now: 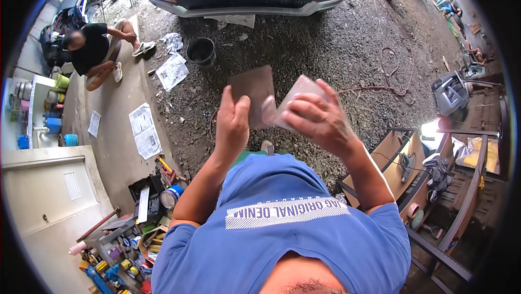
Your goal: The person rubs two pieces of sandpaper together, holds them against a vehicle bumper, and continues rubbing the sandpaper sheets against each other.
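Currently, the fingers [242, 108] of the left hand [232, 123] grip a flat, dark grey-brown sheet [254, 89] near its lower left edge, thumb on the near side. The sheet extends up and to the right from them, while a blurred pinkish patch shows low on its right part; I cannot tell what that patch is. The right hand [330, 121] grasps a paler, grey-pink flat piece [302, 89], fingers spread across its face and bent over it. That piece sits to the left of the right hand's knuckles, its lower left corner right by the sheet's right edge; whether they touch, I cannot tell.

Nearly square, the sheet stands with its slightly longer axis pointing away from the chest, its upper edge rising toward the right. The paler piece slants, its long axis running from lower left to upper right.

Both elbows are bent outward, and the bare forearms converge ahead of the blue shirt [293, 234], with the right wrist angled inward and the left hand more upright.

Beyond the hands lies gravel ground [325, 39], with a black bucket [201, 53] up and left, a reddish hose [374, 87] to the right and a vehicle's bumper [249, 0] ahead.
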`<state>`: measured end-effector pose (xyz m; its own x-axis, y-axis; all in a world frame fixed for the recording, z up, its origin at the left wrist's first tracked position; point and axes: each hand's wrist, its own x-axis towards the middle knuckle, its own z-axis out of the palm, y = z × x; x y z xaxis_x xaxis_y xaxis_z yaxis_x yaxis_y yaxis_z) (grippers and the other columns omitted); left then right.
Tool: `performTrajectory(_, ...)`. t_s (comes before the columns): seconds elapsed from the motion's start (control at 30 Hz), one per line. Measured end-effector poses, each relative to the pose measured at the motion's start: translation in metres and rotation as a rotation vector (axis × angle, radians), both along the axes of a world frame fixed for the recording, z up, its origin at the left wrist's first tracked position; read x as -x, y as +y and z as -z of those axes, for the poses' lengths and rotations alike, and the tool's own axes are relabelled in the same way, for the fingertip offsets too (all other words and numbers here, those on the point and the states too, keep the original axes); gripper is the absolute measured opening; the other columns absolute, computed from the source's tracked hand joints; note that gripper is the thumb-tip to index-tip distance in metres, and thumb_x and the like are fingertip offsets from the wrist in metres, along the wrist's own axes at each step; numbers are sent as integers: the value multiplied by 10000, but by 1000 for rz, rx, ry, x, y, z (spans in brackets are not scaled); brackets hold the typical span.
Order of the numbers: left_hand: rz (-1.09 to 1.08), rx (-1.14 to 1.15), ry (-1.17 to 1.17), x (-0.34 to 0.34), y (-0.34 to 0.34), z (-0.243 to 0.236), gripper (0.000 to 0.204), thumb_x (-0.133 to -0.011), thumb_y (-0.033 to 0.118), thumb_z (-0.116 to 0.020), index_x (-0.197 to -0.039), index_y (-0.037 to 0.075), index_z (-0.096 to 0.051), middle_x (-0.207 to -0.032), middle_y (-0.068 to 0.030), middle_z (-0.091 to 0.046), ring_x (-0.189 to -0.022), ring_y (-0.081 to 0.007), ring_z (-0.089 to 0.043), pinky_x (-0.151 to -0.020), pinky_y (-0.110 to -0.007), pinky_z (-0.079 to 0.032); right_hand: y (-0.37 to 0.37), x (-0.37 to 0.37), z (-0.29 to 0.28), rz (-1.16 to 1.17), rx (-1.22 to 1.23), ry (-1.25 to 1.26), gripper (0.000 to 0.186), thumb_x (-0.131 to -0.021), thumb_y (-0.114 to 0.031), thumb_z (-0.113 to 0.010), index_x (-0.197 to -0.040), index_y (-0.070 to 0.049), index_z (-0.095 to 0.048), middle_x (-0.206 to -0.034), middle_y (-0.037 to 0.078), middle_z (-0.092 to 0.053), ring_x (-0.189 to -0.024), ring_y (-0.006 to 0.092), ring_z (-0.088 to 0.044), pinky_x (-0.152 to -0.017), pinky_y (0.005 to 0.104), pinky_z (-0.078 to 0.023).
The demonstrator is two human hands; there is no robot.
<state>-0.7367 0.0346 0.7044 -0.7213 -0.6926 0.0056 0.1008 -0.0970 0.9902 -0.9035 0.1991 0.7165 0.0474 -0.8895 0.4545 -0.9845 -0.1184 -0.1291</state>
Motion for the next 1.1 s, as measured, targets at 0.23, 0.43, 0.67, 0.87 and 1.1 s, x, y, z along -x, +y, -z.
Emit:
performTrajectory(0.23,-118,240,-37,13,4,-2,485,-1017,96,-417,-1490,-6,-399,-1252,-174,-629,-1105,-212,-625,-976,-338,-483,-6,-37,13,-83,35,-145,270,-848,-195,-657,-1110,-233,-707,-1172,-48,-631,-1203,153,-566,-1124,521,-372)
performTrajectory(0.43,-227,113,-30,13,4,3,430,-1026,131,-430,-1411,-59,-425,-1268,-176,-581,-1144,-207,-578,-1025,-333,-441,6,-22,19,-40,113,-327,448,-833,-137,-710,-1272,-193,-638,-1307,128,-526,-1272,344,-523,-1138,582,-371)
performTrajectory(0.67,-102,-617,166,7,4,2,349,-990,103,-409,-1309,-21,-479,-1186,-180,-623,-1069,-263,-667,-950,-410,-563,-8,0,63,-3,117,-409,520,-827,-6,-660,-1318,-173,-626,-1288,144,-548,-1237,343,-543,-1065,520,-454)
performTrajectory(0.87,-87,-320,163,15,-7,-3,298,-1018,90,-430,-1288,-20,-495,-1165,-117,-624,-985,-146,-636,-911,-299,-522,-7,1,14,43,141,-109,441,-849,-115,-705,-1273,-226,-652,-1293,63,-584,-1261,262,-550,-1138,549,-378)
performTrajectory(1.1,-29,-27,29,23,-8,-3,339,-1017,71,-405,-1335,-15,-484,-1215,-132,-627,-1078,-178,-647,-946,-321,-530,-14,15,-5,4,96,-17,334,-834,-208,-714,-1160,-276,-698,-1208,-35,-607,-1210,182,-570,-1179,552,-321)
